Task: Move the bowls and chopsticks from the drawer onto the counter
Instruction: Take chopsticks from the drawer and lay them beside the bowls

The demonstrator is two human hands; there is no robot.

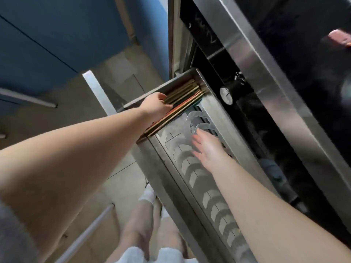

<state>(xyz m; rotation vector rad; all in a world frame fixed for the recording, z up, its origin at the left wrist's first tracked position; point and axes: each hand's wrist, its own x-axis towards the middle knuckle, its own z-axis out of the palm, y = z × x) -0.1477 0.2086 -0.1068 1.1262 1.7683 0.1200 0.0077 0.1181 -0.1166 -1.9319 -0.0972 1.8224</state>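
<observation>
brushed steel drawer [171,168], dull and smudged; at its twelve o'clock end, smooth chopsticks [187,97], brassy and reddish. glossy black panel [296,54] at two o'clock, matt beige floor tiles [76,118] at nine.

My kitchen: steel drawer [190,168] with slotted dish rack, chopsticks [182,99] far end, tiled floor [79,111] left.
</observation>
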